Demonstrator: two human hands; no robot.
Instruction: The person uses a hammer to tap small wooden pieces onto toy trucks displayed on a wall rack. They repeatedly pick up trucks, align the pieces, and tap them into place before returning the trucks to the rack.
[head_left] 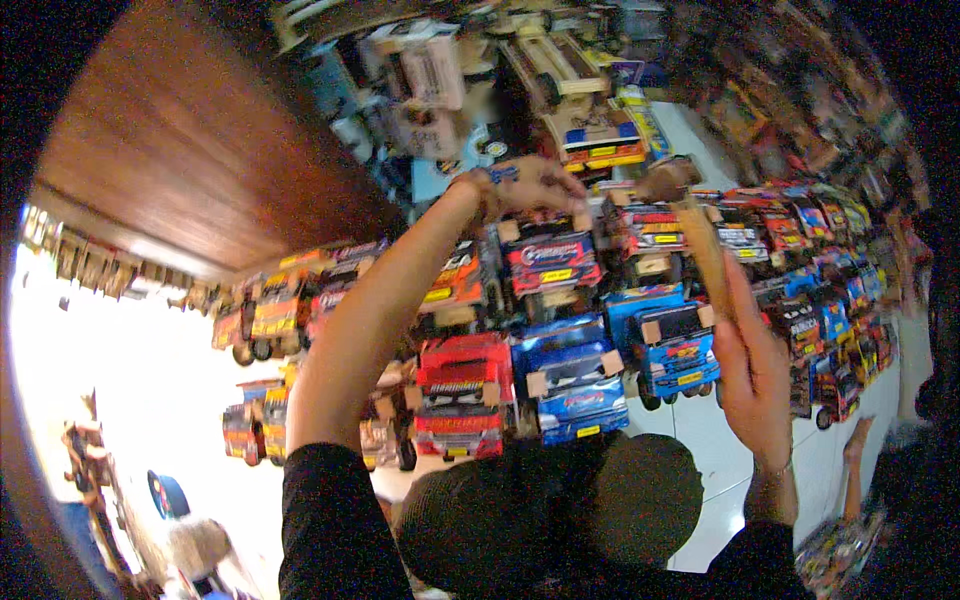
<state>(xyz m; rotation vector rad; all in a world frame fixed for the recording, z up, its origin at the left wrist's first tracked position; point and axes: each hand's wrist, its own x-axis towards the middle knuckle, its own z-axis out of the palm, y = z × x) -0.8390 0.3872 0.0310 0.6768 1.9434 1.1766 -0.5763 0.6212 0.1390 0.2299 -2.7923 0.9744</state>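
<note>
My left hand [535, 187] reaches over the middle of the toy trucks, its blurred fingers drawn together and pointing down beside a dark truck with a red and blue front [550, 262]. Whatever the fingertips hold, if anything, is too small to make out. In my right hand [755, 375] is a wooden-handled tool [706, 255], its brownish hammer-like head smeared by motion near my left fingertips. Below my hands stand a red toy truck [465, 395], a dark blue toy truck [570, 385] and a light blue toy truck [675, 345].
Rows of colourful toy trucks [835, 305] extend right over pale floor tiles [720, 460]. Unpainted and part-painted trucks [555, 65] are crowded at the back. A brown wooden panel [210, 140] rises at upper left. My knees [650, 490] are close below the front row.
</note>
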